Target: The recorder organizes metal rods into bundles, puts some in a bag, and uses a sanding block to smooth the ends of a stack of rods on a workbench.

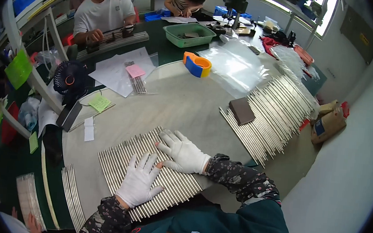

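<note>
A row of thin, shiny metal rods (117,163) lies side by side on the grey tabletop in front of me. My left hand (138,183), in a white glove with some bare fingertips, rests flat on the near left part of the row, fingers spread. Palm down farther along the same rods is my right hand (184,153), gloved alike, its fingers stretched toward the far edge. The two hands nearly touch at the middle of the row. Neither grips anything. Rods under the palms are hidden.
More rods (281,112) lie at the right under a brown block (241,111); a few rods (72,195) lie at the left. Behind are a tape dispenser (197,65), papers (121,72), a green basin (189,36) and a fan (69,80). Two people work across the table; another person's hand (34,224) shows lower left.
</note>
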A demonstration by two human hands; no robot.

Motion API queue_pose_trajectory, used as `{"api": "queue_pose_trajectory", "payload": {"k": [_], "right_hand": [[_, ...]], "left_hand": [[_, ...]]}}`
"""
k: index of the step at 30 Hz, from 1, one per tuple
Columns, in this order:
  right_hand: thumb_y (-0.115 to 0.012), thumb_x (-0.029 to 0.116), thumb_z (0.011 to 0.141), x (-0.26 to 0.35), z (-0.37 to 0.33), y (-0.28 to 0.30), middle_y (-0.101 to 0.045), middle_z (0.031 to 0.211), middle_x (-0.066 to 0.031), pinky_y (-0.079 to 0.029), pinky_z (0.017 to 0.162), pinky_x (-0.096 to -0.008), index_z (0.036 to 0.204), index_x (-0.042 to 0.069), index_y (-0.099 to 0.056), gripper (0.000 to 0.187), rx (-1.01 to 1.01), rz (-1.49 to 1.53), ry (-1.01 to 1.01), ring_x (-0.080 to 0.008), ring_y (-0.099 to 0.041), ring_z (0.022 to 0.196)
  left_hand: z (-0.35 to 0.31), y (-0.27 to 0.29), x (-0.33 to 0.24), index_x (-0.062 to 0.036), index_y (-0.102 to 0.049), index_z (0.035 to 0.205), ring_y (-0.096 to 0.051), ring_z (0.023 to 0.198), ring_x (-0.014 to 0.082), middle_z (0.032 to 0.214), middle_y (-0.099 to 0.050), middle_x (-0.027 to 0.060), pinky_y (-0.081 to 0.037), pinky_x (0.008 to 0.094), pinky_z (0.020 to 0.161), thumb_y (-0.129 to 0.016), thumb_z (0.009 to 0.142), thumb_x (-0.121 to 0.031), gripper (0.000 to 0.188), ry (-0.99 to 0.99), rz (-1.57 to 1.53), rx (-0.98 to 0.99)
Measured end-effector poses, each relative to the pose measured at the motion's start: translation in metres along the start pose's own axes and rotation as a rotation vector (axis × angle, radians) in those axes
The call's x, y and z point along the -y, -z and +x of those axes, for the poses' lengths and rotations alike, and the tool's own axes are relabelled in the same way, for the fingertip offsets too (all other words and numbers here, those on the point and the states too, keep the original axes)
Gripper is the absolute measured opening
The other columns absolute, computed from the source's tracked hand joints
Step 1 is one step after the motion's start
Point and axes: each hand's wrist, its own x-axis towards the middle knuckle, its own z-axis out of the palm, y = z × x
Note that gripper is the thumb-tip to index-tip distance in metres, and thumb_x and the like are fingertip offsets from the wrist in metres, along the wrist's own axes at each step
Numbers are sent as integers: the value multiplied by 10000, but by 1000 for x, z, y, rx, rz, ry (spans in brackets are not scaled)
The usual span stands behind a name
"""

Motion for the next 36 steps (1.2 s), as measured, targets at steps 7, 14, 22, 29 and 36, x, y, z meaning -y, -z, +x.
{"api": "queue_pose_trajectory", "payload": {"k": [7, 14, 22, 29, 36], "right_hand": [[-528, 421, 860, -1, -17, 6, -401, 1369, -246, -264, 1087, -492, 1298, 12, -473, 603, -47, -2, -37, -384, -327, 1325], [-550, 401, 843, 8, 5, 2, -438, 1316, -244, -293, 1065, -485, 1252, 4, -500, 572, -31, 74, 19, -390, -384, 1268], [-554, 406, 817, -7, -13, -3, -360, 1401, -246, -244, 1067, -559, 1331, 41, -421, 644, 20, 10, -10, -427, -320, 1313], [-473, 432, 880, -1, -8, 4, -354, 1401, -258, -279, 1039, -527, 1352, 47, -396, 613, 21, -6, 41, -449, -344, 1276], [-414, 456, 916, -4, -13, 5, -313, 1440, -247, -255, 1054, -517, 1404, 73, -335, 626, 89, -13, 11, -447, -333, 1284]], "left_hand": [[11, -1, -10, -7, -390, 1342, -297, 1307, 435, 1405, -341, 258, -141, 609, 1071, -568, 796, -486, 748, -34, -39, 40], [-8, 6, -2, 21, -441, 1291, -320, 1308, 385, 1384, -371, 234, -195, 573, 1074, -594, 790, -471, 718, 35, 14, 56], [-70, 45, 110, -2, -454, 1295, -532, 1135, 295, 1310, -493, 174, -432, 359, 943, -628, 811, -213, 555, 824, -391, -892], [-125, 60, 231, -145, -314, 1409, -649, 730, 202, 1234, -479, 146, -384, 237, 417, -567, 874, -220, 596, 1011, -1552, -1351], [-97, 65, 289, -151, -612, 1071, -441, 433, 99, 699, -562, -10, -331, 234, 387, -614, 834, -237, 252, 1206, -1483, -1492]]}}
